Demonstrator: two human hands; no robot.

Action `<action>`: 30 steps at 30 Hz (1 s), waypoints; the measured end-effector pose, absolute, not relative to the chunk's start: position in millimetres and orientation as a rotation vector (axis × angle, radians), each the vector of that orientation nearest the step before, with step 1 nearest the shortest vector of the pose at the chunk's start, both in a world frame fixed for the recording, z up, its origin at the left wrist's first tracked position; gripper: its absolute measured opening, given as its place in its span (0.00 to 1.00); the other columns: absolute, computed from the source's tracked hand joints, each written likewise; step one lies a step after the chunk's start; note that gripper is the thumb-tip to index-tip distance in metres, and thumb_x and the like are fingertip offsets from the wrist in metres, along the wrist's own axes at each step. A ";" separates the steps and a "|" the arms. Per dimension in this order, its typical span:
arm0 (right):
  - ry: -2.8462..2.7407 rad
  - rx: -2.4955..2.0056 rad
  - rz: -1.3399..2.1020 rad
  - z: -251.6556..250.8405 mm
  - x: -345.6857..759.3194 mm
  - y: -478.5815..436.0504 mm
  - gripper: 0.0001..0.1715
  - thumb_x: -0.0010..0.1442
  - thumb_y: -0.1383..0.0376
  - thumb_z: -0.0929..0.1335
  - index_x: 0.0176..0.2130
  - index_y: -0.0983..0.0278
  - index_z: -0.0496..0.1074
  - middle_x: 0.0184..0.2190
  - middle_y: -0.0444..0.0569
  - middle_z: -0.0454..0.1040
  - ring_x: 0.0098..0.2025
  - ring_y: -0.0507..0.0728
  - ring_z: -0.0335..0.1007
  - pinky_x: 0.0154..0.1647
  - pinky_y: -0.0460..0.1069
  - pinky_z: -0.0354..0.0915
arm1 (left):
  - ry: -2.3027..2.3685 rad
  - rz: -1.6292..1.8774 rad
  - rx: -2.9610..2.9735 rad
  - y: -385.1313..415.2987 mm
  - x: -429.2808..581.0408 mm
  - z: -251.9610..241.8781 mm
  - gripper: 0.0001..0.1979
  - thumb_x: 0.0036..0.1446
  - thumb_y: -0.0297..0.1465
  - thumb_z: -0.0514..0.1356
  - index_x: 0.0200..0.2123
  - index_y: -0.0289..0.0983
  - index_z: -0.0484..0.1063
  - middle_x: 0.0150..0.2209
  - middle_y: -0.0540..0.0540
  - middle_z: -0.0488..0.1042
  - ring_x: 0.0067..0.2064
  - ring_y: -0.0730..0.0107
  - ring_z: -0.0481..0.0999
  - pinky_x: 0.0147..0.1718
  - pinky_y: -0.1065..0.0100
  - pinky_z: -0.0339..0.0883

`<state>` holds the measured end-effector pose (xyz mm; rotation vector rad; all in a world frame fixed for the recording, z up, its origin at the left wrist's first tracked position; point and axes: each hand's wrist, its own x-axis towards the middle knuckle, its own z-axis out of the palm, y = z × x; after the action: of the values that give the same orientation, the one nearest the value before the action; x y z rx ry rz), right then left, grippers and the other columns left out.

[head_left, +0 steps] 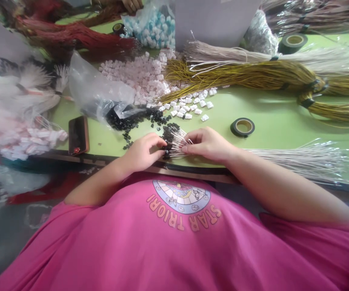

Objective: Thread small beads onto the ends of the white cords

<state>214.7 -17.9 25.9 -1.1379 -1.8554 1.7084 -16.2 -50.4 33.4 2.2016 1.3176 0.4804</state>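
A bundle of thin white wires (179, 139) lies at the table's near edge, its left ends fitted with small black connectors (171, 133). My right hand (206, 142) is closed on the wires just right of those connectors. At the left side of the bundle, the thumb and forefinger of my left hand (146, 151) close around the edge of the black pieces. The rest of the white wires (301, 159) run out under my right forearm to the right. Loose black connectors (132, 123) are heaped just beyond my left hand.
White connectors (146, 76) are piled behind, beside a clear plastic bag (97, 91). Yellow wire bundles (247, 76) stretch across the back right. A black tape roll (242, 127) lies beyond my right wrist, a phone (78, 134) to the left. Another person's hand (132, 5) shows at the top.
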 end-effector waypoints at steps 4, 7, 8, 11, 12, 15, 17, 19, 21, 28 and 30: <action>-1.840 -1.149 1.770 26.3 215.6 -16.7 0.12 0.49 0.60 0.68 0.31 0.67 0.75 0.24 0.47 0.74 0.25 0.51 0.66 0.27 0.46 0.61 | 1.601 0.464 2.214 -20.4 -29.8 30.2 0.10 0.55 0.29 0.56 0.41 0.37 0.71 0.39 0.47 0.73 0.36 0.71 0.70 0.38 0.66 0.65; -1.840 -1.164 1.744 27.3 213.5 -17.7 0.10 0.49 0.61 0.68 0.28 0.67 0.73 0.22 0.46 0.72 0.23 0.50 0.64 0.24 0.46 0.58 | 1.669 0.340 2.285 3.5 -36.8 19.3 0.12 0.55 0.27 0.54 0.42 0.37 0.72 0.42 0.45 0.72 0.41 0.67 0.71 0.43 0.64 0.65; -1.843 -1.164 1.734 27.8 212.7 -18.2 0.09 0.49 0.62 0.67 0.27 0.67 0.72 0.22 0.45 0.71 0.23 0.49 0.63 0.24 0.46 0.58 | 1.663 0.291 2.311 8.9 -38.0 15.2 0.12 0.54 0.27 0.54 0.42 0.37 0.72 0.42 0.44 0.72 0.42 0.66 0.70 0.44 0.64 0.64; -1.852 -1.169 1.703 29.4 210.6 -19.9 0.08 0.50 0.64 0.66 0.26 0.67 0.71 0.21 0.44 0.69 0.22 0.48 0.61 0.24 0.45 0.56 | 1.636 0.223 2.349 15.7 -38.7 6.4 0.11 0.55 0.28 0.54 0.38 0.36 0.74 0.40 0.44 0.72 0.42 0.65 0.70 0.44 0.64 0.64; -1.855 -1.174 1.694 29.8 210.0 -20.3 0.07 0.50 0.65 0.66 0.25 0.67 0.70 0.20 0.43 0.68 0.22 0.47 0.60 0.24 0.45 0.56 | 1.635 0.222 2.346 15.7 -38.4 5.3 0.10 0.55 0.28 0.53 0.37 0.36 0.73 0.39 0.44 0.73 0.41 0.66 0.71 0.43 0.64 0.64; -1.861 -1.189 1.666 29.8 208.9 -21.5 0.07 0.50 0.65 0.65 0.24 0.67 0.69 0.20 0.43 0.67 0.22 0.47 0.60 0.25 0.46 0.56 | 1.642 0.202 2.325 13.8 -38.1 5.5 0.08 0.54 0.28 0.53 0.34 0.36 0.72 0.37 0.44 0.73 0.38 0.66 0.70 0.40 0.64 0.65; -1.857 -1.188 1.653 29.1 208.4 -22.0 0.08 0.50 0.65 0.66 0.24 0.67 0.68 0.20 0.43 0.67 0.23 0.47 0.60 0.26 0.46 0.57 | 1.642 0.182 2.313 13.2 -38.4 6.8 0.08 0.53 0.27 0.53 0.36 0.36 0.71 0.36 0.44 0.73 0.36 0.67 0.70 0.38 0.64 0.65; -1.861 -1.174 1.633 28.2 207.9 -22.6 0.09 0.51 0.63 0.66 0.24 0.67 0.69 0.20 0.43 0.67 0.23 0.48 0.60 0.26 0.46 0.57 | 1.631 0.195 2.302 12.3 -38.3 9.2 0.11 0.52 0.26 0.54 0.39 0.36 0.71 0.36 0.44 0.73 0.35 0.67 0.70 0.38 0.64 0.65; -1.866 -1.154 1.607 27.2 207.2 -23.1 0.12 0.52 0.60 0.66 0.27 0.68 0.71 0.22 0.45 0.69 0.25 0.48 0.62 0.27 0.46 0.58 | 1.609 0.272 2.284 8.7 -36.6 14.5 0.12 0.52 0.26 0.54 0.40 0.36 0.72 0.38 0.44 0.74 0.37 0.66 0.71 0.40 0.63 0.65; -1.852 -1.223 1.473 24.4 204.2 -25.8 0.13 0.49 0.60 0.68 0.28 0.70 0.74 0.21 0.45 0.70 0.24 0.49 0.62 0.26 0.45 0.58 | 1.288 0.598 1.717 -28.0 -12.6 39.8 0.10 0.47 0.32 0.64 0.34 0.35 0.73 0.30 0.47 0.75 0.32 0.71 0.73 0.36 0.66 0.68; -1.864 -1.265 1.425 24.0 203.7 -26.7 0.12 0.49 0.62 0.68 0.26 0.70 0.73 0.19 0.44 0.67 0.23 0.48 0.60 0.24 0.45 0.56 | 1.267 0.664 1.654 -34.2 -6.1 35.5 0.10 0.45 0.33 0.65 0.31 0.35 0.73 0.30 0.47 0.74 0.32 0.71 0.73 0.36 0.66 0.68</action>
<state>203.7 -26.7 24.0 -1.2655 -1.8638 1.4248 -6.1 -34.2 35.5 1.6542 1.2674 0.6639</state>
